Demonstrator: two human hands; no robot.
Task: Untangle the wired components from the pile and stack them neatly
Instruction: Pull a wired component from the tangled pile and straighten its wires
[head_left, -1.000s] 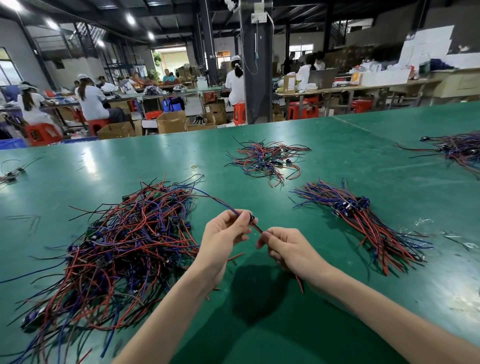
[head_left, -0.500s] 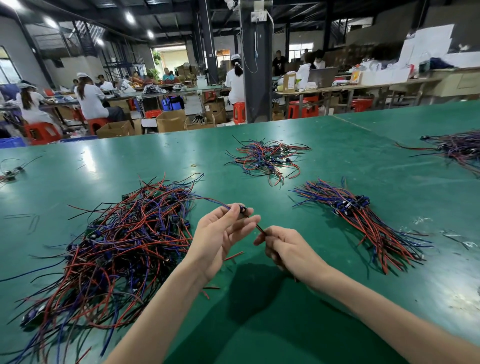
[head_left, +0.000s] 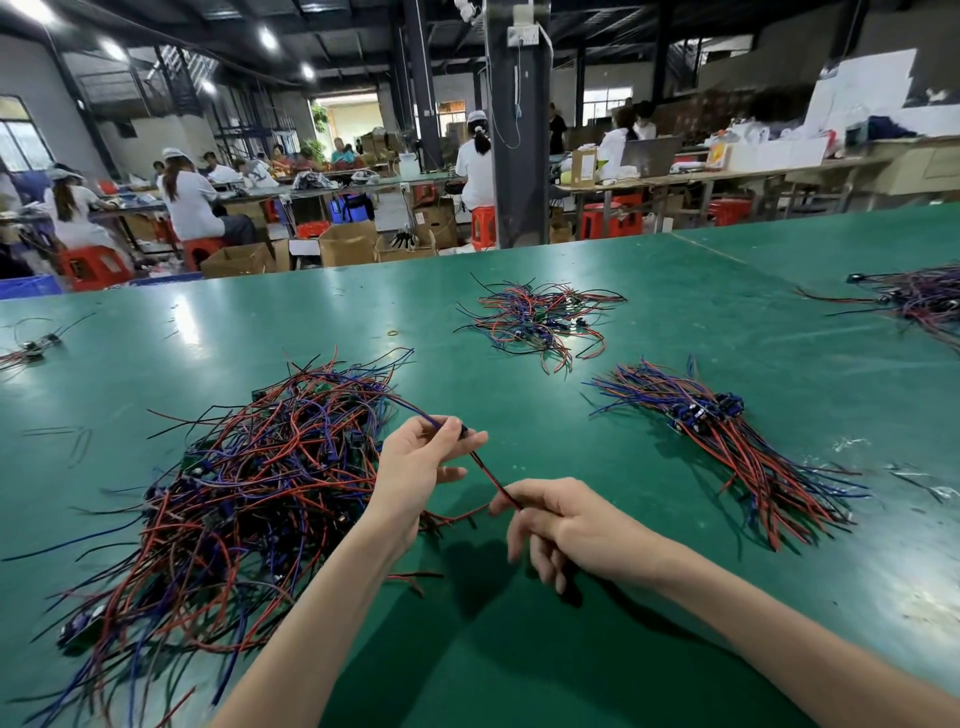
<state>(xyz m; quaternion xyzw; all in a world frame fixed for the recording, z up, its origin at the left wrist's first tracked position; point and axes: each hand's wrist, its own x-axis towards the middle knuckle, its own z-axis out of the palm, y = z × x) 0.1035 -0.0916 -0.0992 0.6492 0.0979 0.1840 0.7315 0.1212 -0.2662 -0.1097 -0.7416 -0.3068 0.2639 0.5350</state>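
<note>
From the head view, a smooth green tabletop (head_left: 649, 597) with a faint sheen carries a loose pile (head_left: 249, 483) of thin, flexible red, blue and black wires, knotted together with small dark parts among them, at the left. At the right lies a tidier stack (head_left: 727, 441), its wires combed roughly parallel, fanning toward the near right, with the small blue-black parts bunched at its far end. A smaller tangle (head_left: 535, 317) sits farther back. The left hand (head_left: 410, 467) is raised beside the pile, palm turned inward, thumb and forefinger pinching the small black end of a wired component (head_left: 488, 470). The right hand (head_left: 571, 525) hovers lower, knuckles up, pinching the component's red and black wires at its fingertips, the other fingers hanging loosely. The component stretches taut between the hands, its long axis slanting from far left to near right; a blue wire trails from the left hand back into the pile.
</note>
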